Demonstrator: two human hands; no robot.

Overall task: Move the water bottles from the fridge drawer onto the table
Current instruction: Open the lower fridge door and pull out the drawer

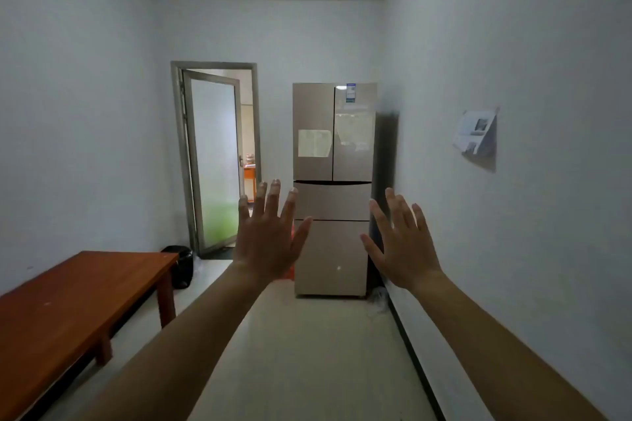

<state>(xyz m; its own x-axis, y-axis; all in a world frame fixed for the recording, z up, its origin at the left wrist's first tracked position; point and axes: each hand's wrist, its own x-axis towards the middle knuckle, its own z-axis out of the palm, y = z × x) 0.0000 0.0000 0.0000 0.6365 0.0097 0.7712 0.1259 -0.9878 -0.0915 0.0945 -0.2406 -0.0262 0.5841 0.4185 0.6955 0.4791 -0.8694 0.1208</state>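
A tall beige fridge (333,147) stands against the far wall, several steps away. Its two upper doors and both lower drawers (333,258) are closed, so no water bottles show. A reddish-brown wooden table (68,304) runs along the left wall, nothing on its top. My left hand (268,239) and my right hand (403,243) are raised in front of me with fingers spread, backs toward the camera. Both hold nothing and are well short of the fridge.
A glass door (213,161) in a grey frame stands ajar left of the fridge. A black bin (181,267) sits on the floor beyond the table's far end. Papers (477,133) hang on the right wall. Pale floor (307,352) stretches between table and right wall.
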